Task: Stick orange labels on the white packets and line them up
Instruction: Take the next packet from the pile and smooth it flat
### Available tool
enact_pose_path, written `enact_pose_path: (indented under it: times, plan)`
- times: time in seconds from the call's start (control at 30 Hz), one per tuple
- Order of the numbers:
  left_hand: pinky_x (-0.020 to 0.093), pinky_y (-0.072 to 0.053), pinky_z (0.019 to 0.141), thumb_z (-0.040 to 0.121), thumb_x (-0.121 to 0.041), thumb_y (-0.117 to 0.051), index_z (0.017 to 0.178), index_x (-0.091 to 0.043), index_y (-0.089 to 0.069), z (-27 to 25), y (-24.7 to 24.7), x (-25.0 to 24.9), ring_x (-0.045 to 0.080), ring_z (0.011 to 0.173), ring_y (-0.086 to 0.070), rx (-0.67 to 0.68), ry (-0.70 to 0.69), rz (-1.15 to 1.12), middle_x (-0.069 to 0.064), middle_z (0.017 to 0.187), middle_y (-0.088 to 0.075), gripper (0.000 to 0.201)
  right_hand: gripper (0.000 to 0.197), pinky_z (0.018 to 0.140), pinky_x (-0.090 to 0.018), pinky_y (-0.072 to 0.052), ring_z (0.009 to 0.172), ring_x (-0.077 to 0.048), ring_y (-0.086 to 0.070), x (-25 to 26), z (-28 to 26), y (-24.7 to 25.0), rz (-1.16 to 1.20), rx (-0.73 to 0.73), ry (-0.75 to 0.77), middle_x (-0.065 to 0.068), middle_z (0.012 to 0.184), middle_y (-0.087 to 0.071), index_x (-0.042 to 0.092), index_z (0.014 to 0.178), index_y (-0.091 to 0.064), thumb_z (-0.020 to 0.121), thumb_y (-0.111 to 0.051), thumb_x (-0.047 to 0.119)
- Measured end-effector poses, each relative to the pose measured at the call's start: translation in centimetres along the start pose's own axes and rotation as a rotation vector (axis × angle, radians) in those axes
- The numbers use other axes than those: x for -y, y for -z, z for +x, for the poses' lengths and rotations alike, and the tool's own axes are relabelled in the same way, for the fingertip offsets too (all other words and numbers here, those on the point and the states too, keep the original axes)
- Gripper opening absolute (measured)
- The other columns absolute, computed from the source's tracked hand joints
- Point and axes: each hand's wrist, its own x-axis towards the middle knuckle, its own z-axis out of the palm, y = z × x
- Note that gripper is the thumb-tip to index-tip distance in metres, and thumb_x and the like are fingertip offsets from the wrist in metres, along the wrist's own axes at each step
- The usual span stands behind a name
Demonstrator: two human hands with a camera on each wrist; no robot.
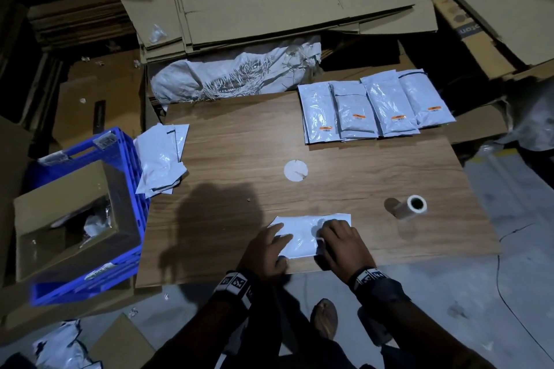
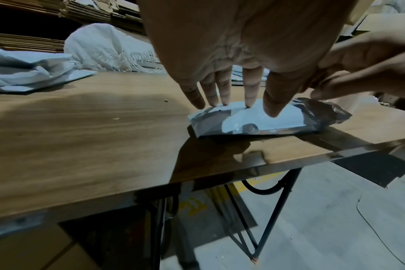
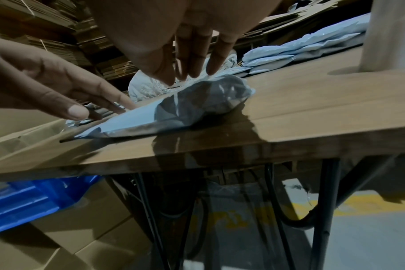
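On the wooden worktop (image 1: pixel 239 144), largest first: wide, flat and smooth-topped, so likely slick under plastic film. At its far right corner, a row of four white packets (image 1: pixel 374 112), each bearing an orange label (image 1: pixel 358 115), laid side by side with edges overlapping. At the left edge, a loose heap of unlabelled packets (image 1: pixel 162 156), partly over a blue crate (image 1: pixel 126 159). Right of centre, a small roll (image 1: pixel 410 207) lying on its side, probably the label stock. Near the front edge, the packet in work (image 1: pixel 302 237), flat, thin at its left end and bulging at its right. Left hand (image 1: pixel 266 252) spread, straight fingertips (image 2: pixel 247 95) pressing the thin end down. Right hand (image 1: pixel 341 244) over the bulging end, fingers (image 3: pixel 192 60) extended and touching the film; whether a label is pinched underneath, cannot tell. No orange visible on this packet. Judged light, soft and crinkly, with a glossy skin apt to slide and wrinkle: best pinned flat with an open palm while a label goes on, then lifted by pinching a sealed flat edge rather than the padded middle. Hardly fragile by the look.
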Motion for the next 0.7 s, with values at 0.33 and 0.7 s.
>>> enact_pose_path:
  times: [0.33, 0.7]
  plan:
    - [0.047, -0.042, 0.113, 0.090, -0.038, -0.052, 0.152, -0.017, -0.046, 0.9, -2.6, -1.4, 0.031, 0.149, -0.036, -0.003, -0.004, 0.151, 0.010, 0.164, -0.032, 0.066, 0.060, 0.124, -0.050, -0.024, 0.158, -0.022, -0.014, -0.4, 0.9, -3.7, -0.077, 0.184, -0.015, -0.002, 0.170, -0.023, 0.016, 0.161, -0.030, 0.103, -0.030, 0.033]
    - [0.046, -0.031, 0.119, 0.098, -0.042, -0.050, 0.158, -0.022, -0.034, 1.5, -3.6, -3.3, 0.023, 0.156, -0.017, -0.069, -0.096, 0.247, 0.005, 0.169, -0.020, 0.065, 0.060, 0.127, -0.042, -0.006, 0.159, -0.018, 0.007, -3.4, -3.1, -3.4, -0.075, 0.112, -0.169, 0.014, 0.172, 0.003, 0.033, 0.164, -0.003, 0.110, -0.026, 0.035]
